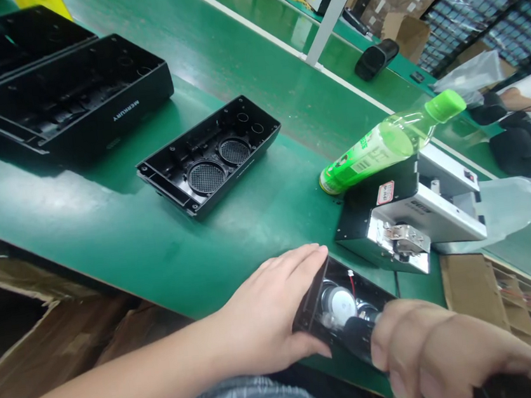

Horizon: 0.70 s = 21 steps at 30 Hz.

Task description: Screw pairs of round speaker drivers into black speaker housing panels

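My left hand [285,308] is wrapped round the near end of a black speaker housing [313,302] at the table's front edge. Inside that housing sit a round silver speaker driver [341,305], part of a second one and a red wire with a white plug. My right hand [436,346] is closed round a black tool [358,336], whose tip is over the housing beside the driver. The far end of the housing is hidden behind my right hand. Another open black housing [213,157] with two round mesh grilles lies on the green table [166,248].
Larger black housings [140,104] stand at the upper left. A green-capped bottle [370,152] leans by a black and silver machine [386,211] on the right. Beyond it are a divided cardboard box [467,288] and a plastic bag [515,202]. Another person's arm [529,98] shows at the far right.
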Tool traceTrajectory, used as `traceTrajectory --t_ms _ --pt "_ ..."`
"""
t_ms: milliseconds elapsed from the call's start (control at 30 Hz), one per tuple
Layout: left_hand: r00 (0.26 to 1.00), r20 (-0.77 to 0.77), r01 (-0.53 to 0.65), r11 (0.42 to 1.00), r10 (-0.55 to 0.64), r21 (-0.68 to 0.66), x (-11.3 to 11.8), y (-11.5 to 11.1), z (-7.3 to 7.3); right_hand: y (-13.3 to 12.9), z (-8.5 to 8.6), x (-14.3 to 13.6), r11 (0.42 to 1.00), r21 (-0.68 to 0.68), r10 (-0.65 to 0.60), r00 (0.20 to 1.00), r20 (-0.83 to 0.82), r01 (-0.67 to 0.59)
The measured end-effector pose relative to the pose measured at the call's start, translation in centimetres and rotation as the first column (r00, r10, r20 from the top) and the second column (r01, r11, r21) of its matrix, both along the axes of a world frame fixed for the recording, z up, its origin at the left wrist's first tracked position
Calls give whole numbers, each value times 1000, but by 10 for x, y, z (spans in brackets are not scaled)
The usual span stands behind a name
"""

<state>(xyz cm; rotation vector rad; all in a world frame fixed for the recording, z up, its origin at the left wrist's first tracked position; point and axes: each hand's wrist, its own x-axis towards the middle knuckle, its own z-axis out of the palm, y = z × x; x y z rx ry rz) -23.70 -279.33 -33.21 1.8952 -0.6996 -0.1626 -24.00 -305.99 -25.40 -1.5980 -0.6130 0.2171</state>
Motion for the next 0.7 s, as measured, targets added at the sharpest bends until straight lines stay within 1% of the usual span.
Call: traceTrajectory --t_ms 33,67,100,200,267,333,400,500,600,633,700 --pt "1000 -3 -2 1000 2 2 0 0 0 11 7 2 999 8 53 998 28 -53" --pt "1000 -7 -2 1000 2 5 0 0 1 22 14 3 997 3 76 996 53 -76" --pt "1000 -13 0 1000 0 7 0 0 1 33 21 4 999 -13 52 996 68 -51" --pt "1000 -27 12 1000 -12 1 1 0 2 60 36 2 987 -66 -144 988 63 148" --pt "1000 -27 16 1000 -16 -6 1 0 2 68 38 -2 972 -74 -218 975 49 221" --pt "1000 -21 13 1000 -13 -14 1 1 1 68 34 -4 974 -29 -221 973 68 224" --pt "1000 -15 10 1000 -10 -16 1 1 1 59 27 -5 977 3 -214 974 70 214" --pt "1000 -10 11 1000 -11 -2 1 1 2 42 19 0 989 19 -149 986 70 148" --pt "1000 -16 11 1000 -11 3 0 1 2 36 20 6 1000 12 -5 994 113 4" --pt "1000 -17 8 1000 -8 3 0 0 2 37 22 7 1000 12 13 993 115 -15" --pt "1000 -15 4 1000 -4 5 0 0 2 45 27 7 1000 5 -17 995 96 16"
